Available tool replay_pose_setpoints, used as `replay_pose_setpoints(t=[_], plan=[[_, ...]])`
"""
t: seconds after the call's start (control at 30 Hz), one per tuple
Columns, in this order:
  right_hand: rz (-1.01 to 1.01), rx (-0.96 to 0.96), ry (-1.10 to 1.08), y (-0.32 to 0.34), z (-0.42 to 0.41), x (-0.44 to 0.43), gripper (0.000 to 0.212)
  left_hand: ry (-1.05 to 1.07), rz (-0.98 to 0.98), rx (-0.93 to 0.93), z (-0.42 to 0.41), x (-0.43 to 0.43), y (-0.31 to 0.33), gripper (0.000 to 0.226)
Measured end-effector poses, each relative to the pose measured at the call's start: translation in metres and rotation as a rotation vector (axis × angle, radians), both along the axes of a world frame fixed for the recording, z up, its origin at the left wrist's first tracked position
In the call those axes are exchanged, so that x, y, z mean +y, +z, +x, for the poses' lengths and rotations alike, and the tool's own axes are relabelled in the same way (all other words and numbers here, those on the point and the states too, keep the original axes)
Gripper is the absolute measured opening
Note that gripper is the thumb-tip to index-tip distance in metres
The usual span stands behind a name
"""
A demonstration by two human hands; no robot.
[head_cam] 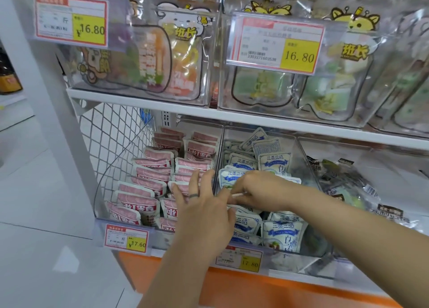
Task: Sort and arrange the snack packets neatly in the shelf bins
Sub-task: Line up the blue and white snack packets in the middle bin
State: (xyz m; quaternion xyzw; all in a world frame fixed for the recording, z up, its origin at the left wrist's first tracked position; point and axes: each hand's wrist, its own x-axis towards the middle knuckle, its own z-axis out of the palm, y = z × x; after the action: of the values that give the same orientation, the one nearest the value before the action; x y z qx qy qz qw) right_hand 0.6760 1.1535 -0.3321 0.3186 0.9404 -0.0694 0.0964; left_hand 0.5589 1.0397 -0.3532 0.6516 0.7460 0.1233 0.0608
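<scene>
Pink-and-white snack packets (pixel 148 187) stand in two rows in the left clear bin (pixel 120 168) on the lower shelf. Blue-and-white packets (pixel 274 163) fill the middle bin (pixel 299 150). My left hand (pixel 204 205), with a ring on one finger, hovers over the wall between these bins, its fingers spread and straight. My right hand (pixel 260 189) reaches into the middle bin and pinches the top edge of a blue-and-white packet (pixel 228 176). Part of that packet is hidden behind both hands.
A right bin (pixel 371 159) holds dark green and black packets (pixel 343 180). Clear bins (pixel 209 98) of larger cartoon-printed bags fill the shelf above, with price tags (pixel 72 20) on their fronts. A white mesh panel (pixel 111 140) closes the shelf's left end. White floor lies left.
</scene>
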Motion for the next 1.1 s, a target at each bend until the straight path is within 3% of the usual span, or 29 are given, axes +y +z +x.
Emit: replay_pose_setpoints(t=[0.13, 0.27, 0.43, 0.67, 0.8, 0.9, 0.97, 1.1], plan=[[0.023, -0.098, -0.034, 0.006, 0.000, -0.001, 0.018, 0.002, 0.016, -0.053, -0.004, -0.001, -0.002, 0.022], [0.177, 0.005, -0.097, -0.003, -0.006, -0.004, 0.022, 0.000, 0.022, -0.080, -0.006, -0.002, -0.003, 0.022], [0.214, 0.138, -0.205, -0.013, -0.009, 0.002, 0.025, -0.005, 0.025, -0.098, -0.006, -0.003, -0.003, 0.020], [0.053, 0.271, -0.097, -0.020, -0.010, 0.011, 0.039, 0.003, 0.024, -0.109, -0.007, -0.003, -0.001, 0.020], [0.079, 0.190, -0.041, -0.023, -0.004, 0.008, 0.028, 0.005, 0.043, -0.076, -0.009, -0.005, 0.001, 0.023], [0.030, 0.371, -0.074, -0.004, 0.002, 0.001, 0.029, 0.004, 0.032, -0.080, -0.009, -0.006, 0.001, 0.027], [0.033, 0.439, -0.112, 0.011, 0.013, -0.004, 0.015, 0.002, 0.033, -0.077, -0.010, -0.005, 0.001, 0.029], [-0.022, 0.067, -0.131, 0.017, 0.024, -0.019, 0.020, 0.000, 0.034, -0.071, -0.010, -0.004, 0.001, 0.031]])
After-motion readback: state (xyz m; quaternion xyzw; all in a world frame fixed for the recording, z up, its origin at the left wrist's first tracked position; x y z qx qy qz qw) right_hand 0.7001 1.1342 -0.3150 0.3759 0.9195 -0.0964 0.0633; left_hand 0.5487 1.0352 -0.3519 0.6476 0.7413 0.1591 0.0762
